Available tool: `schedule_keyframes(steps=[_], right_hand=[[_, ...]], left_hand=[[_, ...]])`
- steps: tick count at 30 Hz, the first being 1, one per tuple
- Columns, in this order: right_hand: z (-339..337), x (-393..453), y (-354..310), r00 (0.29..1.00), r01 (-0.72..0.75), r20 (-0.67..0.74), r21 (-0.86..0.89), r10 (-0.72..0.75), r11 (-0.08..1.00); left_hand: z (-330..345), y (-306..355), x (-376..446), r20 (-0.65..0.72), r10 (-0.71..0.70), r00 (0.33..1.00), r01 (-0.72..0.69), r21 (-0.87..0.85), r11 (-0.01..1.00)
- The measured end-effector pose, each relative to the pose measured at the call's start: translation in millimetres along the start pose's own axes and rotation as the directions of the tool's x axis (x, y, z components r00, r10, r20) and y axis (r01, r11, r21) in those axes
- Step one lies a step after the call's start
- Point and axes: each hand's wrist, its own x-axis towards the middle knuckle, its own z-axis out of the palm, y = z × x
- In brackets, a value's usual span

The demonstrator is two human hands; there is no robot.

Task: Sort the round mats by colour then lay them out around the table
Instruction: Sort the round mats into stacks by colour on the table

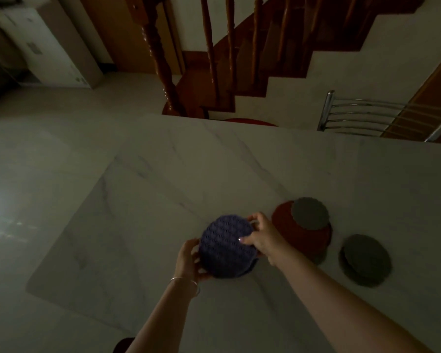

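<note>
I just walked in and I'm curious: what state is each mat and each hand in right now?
Purple mats: small stack, held by both hands.
Red mats: lying on the table, grey mat on top.
Grey mat: resting on the red ones.
Grey stack: lying apart, untouched.
Left hand: gripping the purple mats.
Right hand: gripping the purple mats.

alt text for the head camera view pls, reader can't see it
Both hands, left hand and right hand, hold a stack of purple round mats over a white marble table. To the right lie red mats with a grey mat on top, and a separate grey pile.
</note>
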Motion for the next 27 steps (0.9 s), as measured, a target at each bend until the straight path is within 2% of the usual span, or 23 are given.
schedule_keyframes(steps=[2, 4, 8, 10, 12, 14, 16, 18, 20, 23, 27], right_hand=[[2, 3, 15, 0.991, 0.062, -0.096, -0.260, -0.089, 0.964], [1, 1, 22, 0.974, 0.088, -0.156, -0.420, -0.167, 0.903], [-9, 3, 26, 0.907, 0.067, -0.241, -0.728, -0.346, 0.683], [-30, 9, 24, 0.837, 0.023, -0.355, -0.738, -0.417, 0.675], [-61, 17, 23, 0.776, -0.096, -0.482, -0.727, -0.406, 0.679], [-92, 24, 22, 0.769, -0.261, -0.570, -0.694, -0.291, 0.671], [-114, 30, 24, 0.805, -0.339, -0.575, -0.644, -0.142, 0.686], [-126, 34, 28, 0.851, -0.334, -0.522, -0.633, -0.066, 0.699], [-129, 36, 30, 0.871, -0.307, -0.487, -0.636, -0.060, 0.708], [-126, 35, 30, 0.846, -0.306, -0.526, -0.611, -0.086, 0.730], [-122, 31, 28, 0.810, -0.294, -0.554, -0.669, -0.194, 0.683]], left_hand=[[1, -1, 0, 0.030, 0.057, 0.998, -0.060, 0.097, 0.994], [2, -2, 1, 0.054, 0.118, 0.992, -0.125, 0.148, 0.981], [5, 0, 2, 0.066, 0.143, 0.987, -0.152, 0.159, 0.976], [5, 1, 3, 0.067, 0.147, 0.987, -0.156, 0.160, 0.975], [6, 2, 2, 0.076, 0.144, 0.987, -0.155, 0.157, 0.975], [6, 3, 2, 0.080, 0.140, 0.987, -0.151, 0.157, 0.976], [7, 5, 3, 0.078, 0.136, 0.988, -0.147, 0.158, 0.976], [7, 6, 2, 0.078, 0.137, 0.988, -0.148, 0.160, 0.976], [7, 6, 2, 0.079, 0.139, 0.987, -0.150, 0.161, 0.975], [8, 5, 2, 0.086, 0.144, 0.986, -0.156, 0.156, 0.975], [6, 3, 4, 0.087, 0.145, 0.986, -0.157, 0.149, 0.976]])
